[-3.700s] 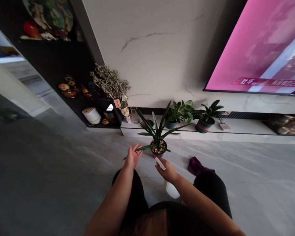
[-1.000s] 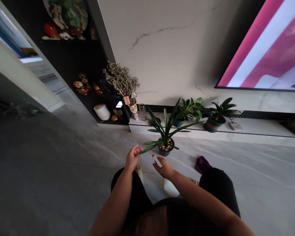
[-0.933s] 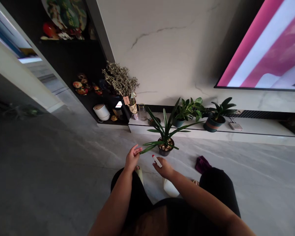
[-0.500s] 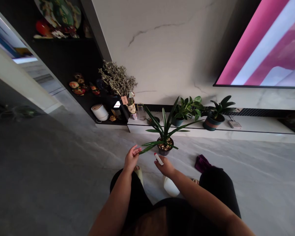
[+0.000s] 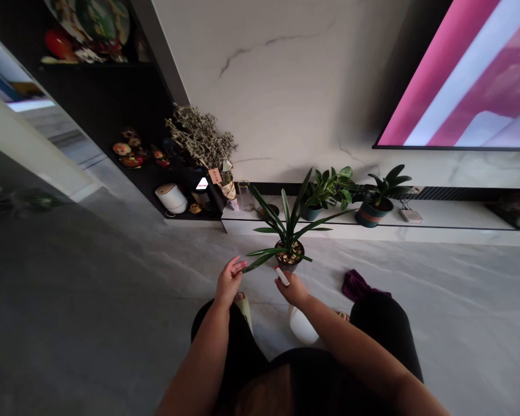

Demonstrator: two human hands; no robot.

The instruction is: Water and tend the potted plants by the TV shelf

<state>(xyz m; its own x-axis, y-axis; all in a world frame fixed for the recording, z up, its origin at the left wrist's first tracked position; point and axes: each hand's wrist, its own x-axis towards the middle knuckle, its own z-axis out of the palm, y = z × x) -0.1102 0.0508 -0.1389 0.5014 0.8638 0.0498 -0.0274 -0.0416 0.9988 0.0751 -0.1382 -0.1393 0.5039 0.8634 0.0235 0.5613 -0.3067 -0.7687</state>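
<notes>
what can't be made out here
In the head view:
White red-tipped tool: too small to identify.
Leaf: contact with left hand, too small.
White object: partly behind right forearm.
Purple cloth: partly behind right knee.
Screen: cut off by top and right edges.
Pink tag: writing too small.

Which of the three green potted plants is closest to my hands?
The long-leaved plant in the dark pot: one leaf reaches your left hand. The bushy plant and the banded-pot plant stand back on the white ledge.
</notes>
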